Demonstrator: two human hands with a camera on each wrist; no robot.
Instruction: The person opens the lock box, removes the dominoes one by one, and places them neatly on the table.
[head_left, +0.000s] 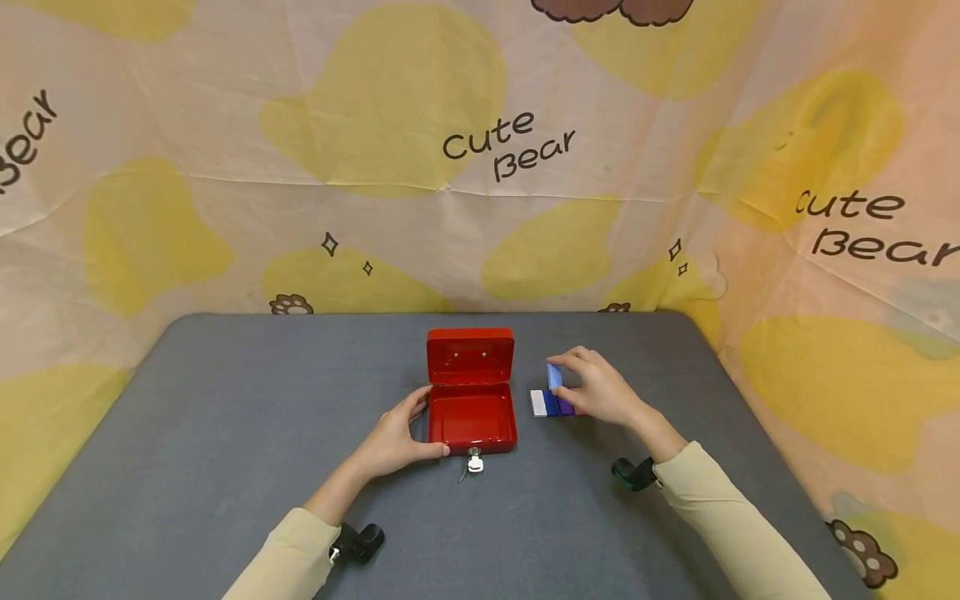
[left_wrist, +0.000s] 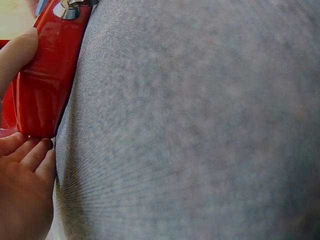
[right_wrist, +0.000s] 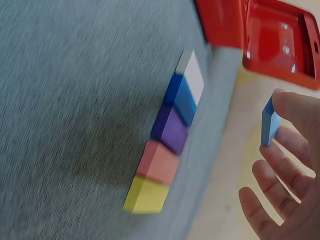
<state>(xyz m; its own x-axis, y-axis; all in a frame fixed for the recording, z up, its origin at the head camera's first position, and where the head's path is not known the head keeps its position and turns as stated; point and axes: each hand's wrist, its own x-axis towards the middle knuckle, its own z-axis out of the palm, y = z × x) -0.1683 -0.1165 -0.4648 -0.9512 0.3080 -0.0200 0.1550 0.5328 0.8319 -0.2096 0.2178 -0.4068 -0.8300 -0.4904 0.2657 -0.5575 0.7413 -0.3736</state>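
A small red metal cash box (head_left: 472,417) stands with its lid (head_left: 470,354) raised, a key (head_left: 476,463) in its front lock. My left hand (head_left: 392,437) holds the box by its left side, thumb at the front and the other fingers along the side. Pinched between thumb and fingers of my right hand (head_left: 600,387) is a light blue block (right_wrist: 270,122), up off the table. Below that hand lies a row of blocks: white (right_wrist: 191,75), dark blue (right_wrist: 180,100), purple (right_wrist: 171,130), pink (right_wrist: 159,162) and yellow (right_wrist: 146,195).
A grey cloth-covered table (head_left: 225,433) bears everything. Behind and beside it hangs a patterned curtain (head_left: 390,100). Black wrist cameras sit below both wrists, one (head_left: 358,543) on the left and one (head_left: 633,473) on the right.
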